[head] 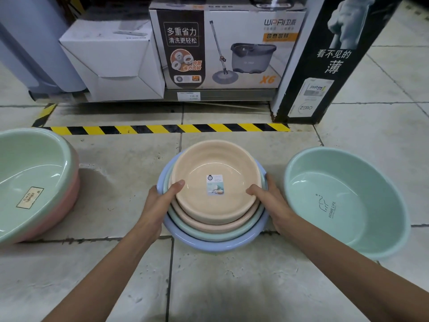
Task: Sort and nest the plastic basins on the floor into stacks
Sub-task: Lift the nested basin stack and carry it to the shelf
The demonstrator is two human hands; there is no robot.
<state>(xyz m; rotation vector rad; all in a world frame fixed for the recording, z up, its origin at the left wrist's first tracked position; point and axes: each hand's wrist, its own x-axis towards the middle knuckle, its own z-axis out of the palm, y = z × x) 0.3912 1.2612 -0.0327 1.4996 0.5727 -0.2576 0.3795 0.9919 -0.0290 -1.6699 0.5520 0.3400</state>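
A nested stack stands on the floor in the centre: a peach basin [204, 166] on top with a label inside, another peach one and a green basin [185, 223] below it, and a blue basin [206, 246] outermost. My left hand [160, 198] grips the stack's left rim, thumb over the peach edge. On the opposite rim my right hand [269, 196] grips the same way. A single teal basin [343, 205] sits to the right. At the left, a pale green basin [27, 173] is nested in a pink basin [69, 196].
Black-and-yellow hazard tape [167, 129] runs across the tiled floor behind the basins. Beyond it stand a mop-bucket carton [243, 47], a white box [111, 63] and a tall black box [325, 66] at the right.
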